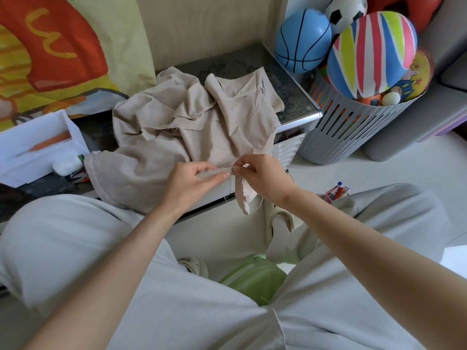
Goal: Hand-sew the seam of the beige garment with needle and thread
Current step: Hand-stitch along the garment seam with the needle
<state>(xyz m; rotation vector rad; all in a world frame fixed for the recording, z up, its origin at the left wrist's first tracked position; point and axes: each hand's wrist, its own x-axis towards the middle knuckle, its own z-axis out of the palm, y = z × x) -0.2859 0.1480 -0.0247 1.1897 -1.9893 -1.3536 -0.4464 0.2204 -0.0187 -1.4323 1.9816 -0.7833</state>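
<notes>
Crosswise — left hand (189, 182) pinches seam (216, 170), right hand (265, 178) needle (244, 164)

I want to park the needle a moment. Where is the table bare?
Bare tabletop shows behind the beige garment, out to the far right corner, and in a narrow strip between garment and white box. In front of the box, small items crowd it.

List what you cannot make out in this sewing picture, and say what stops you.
Head view only:
- Needle: too small between the right hand's fingers to tell where it points.
- Seam under the left hand: hidden by the thumb and folds of the beige garment.
- Grey basket's lower contents: hidden by the striped ball.
- Orange tool in the white box: blurred; kind unclear.
</notes>
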